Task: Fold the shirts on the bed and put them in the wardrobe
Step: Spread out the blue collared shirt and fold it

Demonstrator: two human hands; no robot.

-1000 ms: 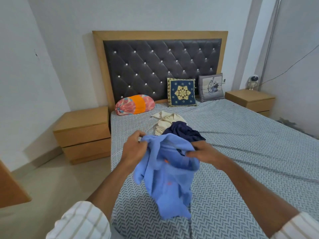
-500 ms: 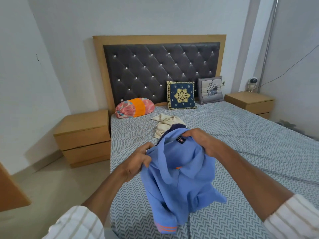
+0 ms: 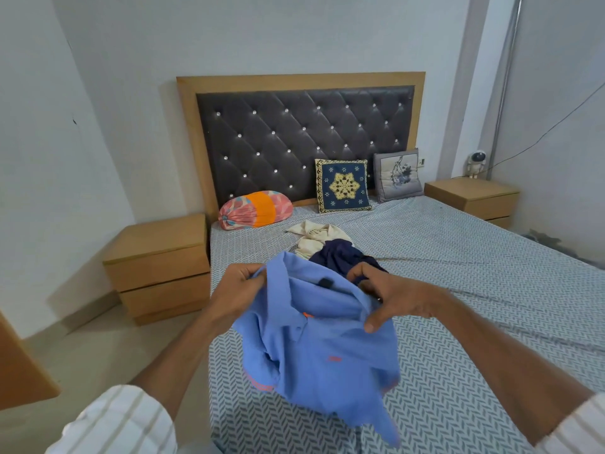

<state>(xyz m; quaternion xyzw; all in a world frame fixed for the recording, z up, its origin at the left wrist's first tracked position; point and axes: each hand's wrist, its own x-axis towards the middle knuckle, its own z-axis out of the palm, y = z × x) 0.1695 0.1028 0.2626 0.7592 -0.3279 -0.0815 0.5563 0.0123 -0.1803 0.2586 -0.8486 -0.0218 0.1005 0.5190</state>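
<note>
The light blue polo shirt (image 3: 320,352) hides part of the crumpled navy shirt (image 3: 340,257); its hanging lower hem is motion-blurred.

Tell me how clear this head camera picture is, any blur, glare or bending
Head view: even, soft room light with no harsh glare; faint shadows fall beside the left nightstand. Wide-angle bending curves the walls and the pipe. The blue shirt blurs at its hanging lower edge; the left hand and right hand gripping it look fairly sharp.
</note>
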